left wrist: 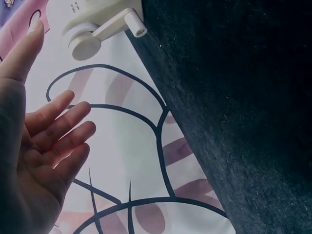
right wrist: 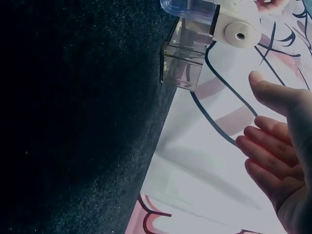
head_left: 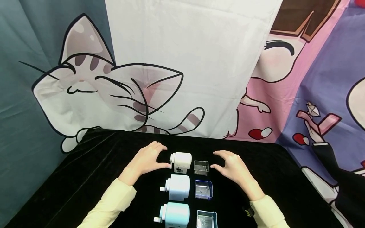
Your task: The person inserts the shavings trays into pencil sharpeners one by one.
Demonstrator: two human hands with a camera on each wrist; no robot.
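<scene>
White sharpener (head_left: pixel 183 161) stands farthest, a clear drawer (head_left: pixel 201 171) just to its right, seemingly set side by side to keep them matched; left hand (head_left: pixel 149 158) and right hand (head_left: pixel 231 164) flank them, fingers relaxed, grasping nothing.

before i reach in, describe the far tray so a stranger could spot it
On the black cloth, three small open trays stand in a column. The far tray sits between the white crank-handled box and the right hand. It alone is clear smoky grey; the nearer two have blue-toned rims.
</scene>
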